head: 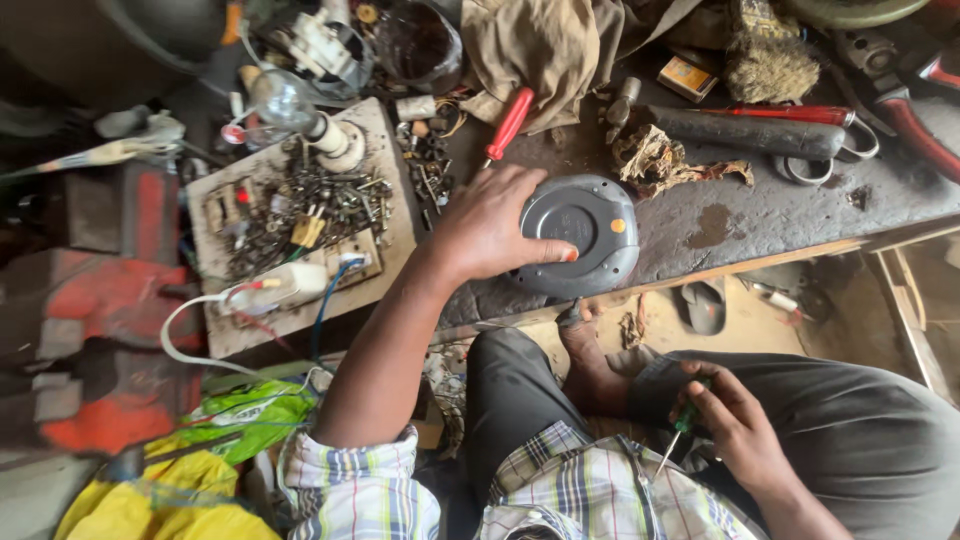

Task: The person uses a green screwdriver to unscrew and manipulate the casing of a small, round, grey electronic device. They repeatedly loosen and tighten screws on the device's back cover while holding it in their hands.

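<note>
Nearest to me, my right hand [735, 420] rests over my lap, fingers curled tight around a green-handled screwdriver [680, 428], its shaft angled down toward my plaid shirt [570, 490].

My left hand [495, 225] reaches up to the workbench [790, 205] — fingers spread and laid flat on a round grey appliance housing [585, 235], thumb along its near side. The housing lies flat at the near edge of the workbench, partly over the lip, with 1 small orange dot near its right rim.

Left of the housing, a wooden test board [385, 215] carries a heap of screws and small metal parts [305, 205], a clear bulb in a white holder [300, 115] and a white plug with cable [275, 285].

Further back on the workbench — a red-handled screwdriver [508, 125] just beyond my left fingers, a crumpled brown cloth [540, 50], a dark tube with a red tool lying along it [750, 130], and a worn brush [770, 60] toward the far right corner.
</note>
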